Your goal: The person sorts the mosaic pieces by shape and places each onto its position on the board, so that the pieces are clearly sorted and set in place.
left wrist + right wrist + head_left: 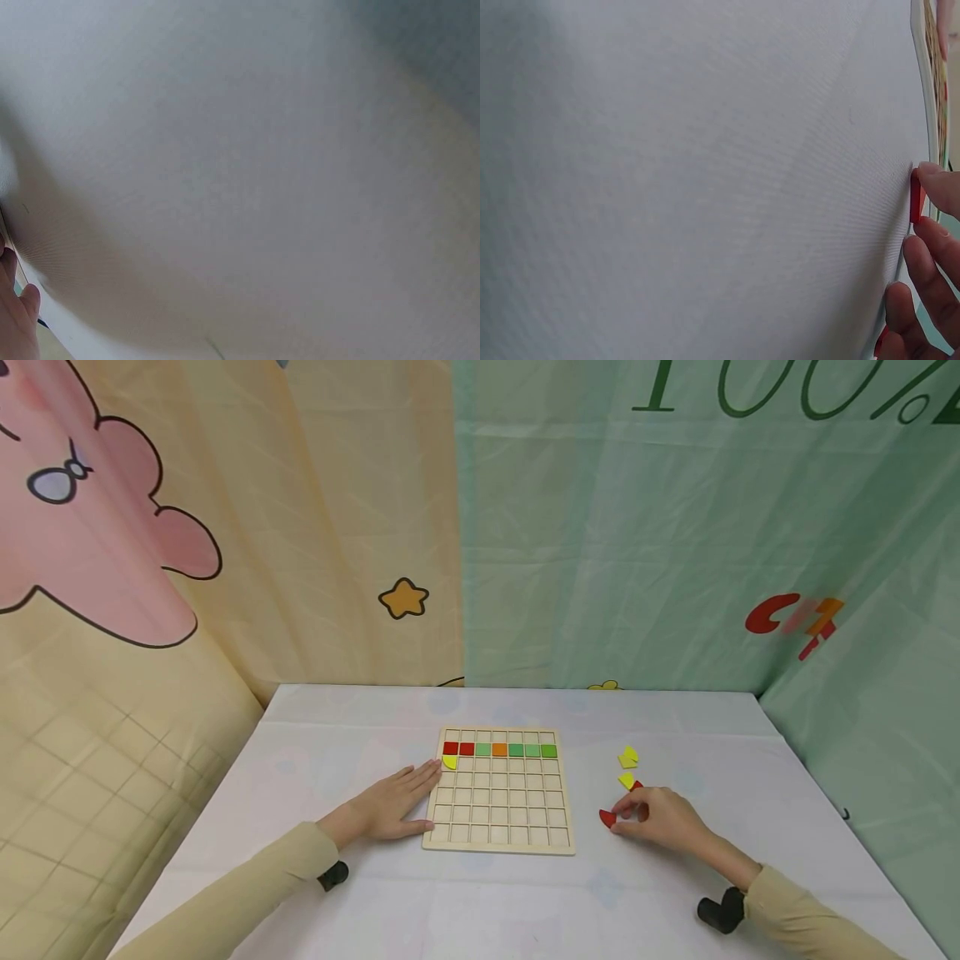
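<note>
My left hand (396, 802) lies flat with straight fingers, touching the left edge of a wooden grid board (498, 849). One row of the board holds several coloured square tiles (499, 749) in red, green and orange. Below that row's left end sits a yellow quarter-round tile (449, 762). To the right of the board, my right hand (667, 820) pinches a red tile (607, 818) between thumb and finger, near the tabletop. The right wrist view shows the pinched red tile (916, 196) edge-on. Another red tile (637, 786) is partly hidden behind the right hand.
Loose yellow tiles (628, 757) lie to the right of the board, beyond the right hand. A white cloth covers the table (360, 718). Printed curtains (337, 527) hang behind and at both sides. The left wrist view is mostly cloth, with the left hand's fingers at its edge.
</note>
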`<state>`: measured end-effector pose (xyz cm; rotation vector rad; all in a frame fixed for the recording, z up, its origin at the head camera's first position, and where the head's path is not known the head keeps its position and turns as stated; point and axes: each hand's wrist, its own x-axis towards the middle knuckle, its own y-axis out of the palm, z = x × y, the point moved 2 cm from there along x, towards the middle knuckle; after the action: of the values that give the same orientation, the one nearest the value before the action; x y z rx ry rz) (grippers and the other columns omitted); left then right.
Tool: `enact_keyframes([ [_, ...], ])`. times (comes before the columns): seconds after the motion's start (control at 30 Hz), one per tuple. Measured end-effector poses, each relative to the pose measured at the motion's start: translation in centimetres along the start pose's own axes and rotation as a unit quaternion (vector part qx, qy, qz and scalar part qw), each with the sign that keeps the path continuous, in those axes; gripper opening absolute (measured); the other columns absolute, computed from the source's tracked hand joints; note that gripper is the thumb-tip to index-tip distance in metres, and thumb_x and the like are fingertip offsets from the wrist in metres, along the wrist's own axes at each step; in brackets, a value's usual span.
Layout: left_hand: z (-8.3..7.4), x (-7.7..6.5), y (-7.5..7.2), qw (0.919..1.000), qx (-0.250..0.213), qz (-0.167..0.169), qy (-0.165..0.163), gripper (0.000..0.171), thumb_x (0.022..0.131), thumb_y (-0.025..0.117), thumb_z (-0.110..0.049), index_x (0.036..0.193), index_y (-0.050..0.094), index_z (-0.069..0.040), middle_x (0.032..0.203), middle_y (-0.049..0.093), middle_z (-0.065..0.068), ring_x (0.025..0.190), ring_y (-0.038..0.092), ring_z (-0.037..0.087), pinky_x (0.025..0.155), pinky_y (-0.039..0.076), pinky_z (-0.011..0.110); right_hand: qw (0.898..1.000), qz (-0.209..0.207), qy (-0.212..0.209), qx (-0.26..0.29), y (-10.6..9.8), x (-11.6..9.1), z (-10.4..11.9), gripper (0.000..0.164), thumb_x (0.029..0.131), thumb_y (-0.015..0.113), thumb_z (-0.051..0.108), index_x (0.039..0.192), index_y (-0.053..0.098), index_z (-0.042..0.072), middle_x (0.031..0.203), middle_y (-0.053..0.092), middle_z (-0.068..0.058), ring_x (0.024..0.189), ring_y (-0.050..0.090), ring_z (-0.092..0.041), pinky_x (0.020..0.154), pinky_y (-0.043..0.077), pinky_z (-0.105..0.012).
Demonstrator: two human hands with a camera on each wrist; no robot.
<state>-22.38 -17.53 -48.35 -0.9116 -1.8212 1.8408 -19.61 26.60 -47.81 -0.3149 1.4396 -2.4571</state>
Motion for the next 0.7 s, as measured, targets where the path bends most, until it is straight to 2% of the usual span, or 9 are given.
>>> enact_keyframes([
  [0.7,-0.11,-0.06,-0.13,1.0,-0.005,0.003,0.001,0.086,0.095,0.035,-0.063,0.154,0.015,-0.004,0.163,0.011,0.009,0.151,0.012,0.023,0.121,0.02,0.044,1.0,-0.01,-0.003,-0.012,0.2,0.42,0.37,0.022,0.071,0.083,0.029,0.089,0.075,0.019,0.072,0.061,0.015,0.058,0.042,0.0,0.051,0.037,-0.018],
])
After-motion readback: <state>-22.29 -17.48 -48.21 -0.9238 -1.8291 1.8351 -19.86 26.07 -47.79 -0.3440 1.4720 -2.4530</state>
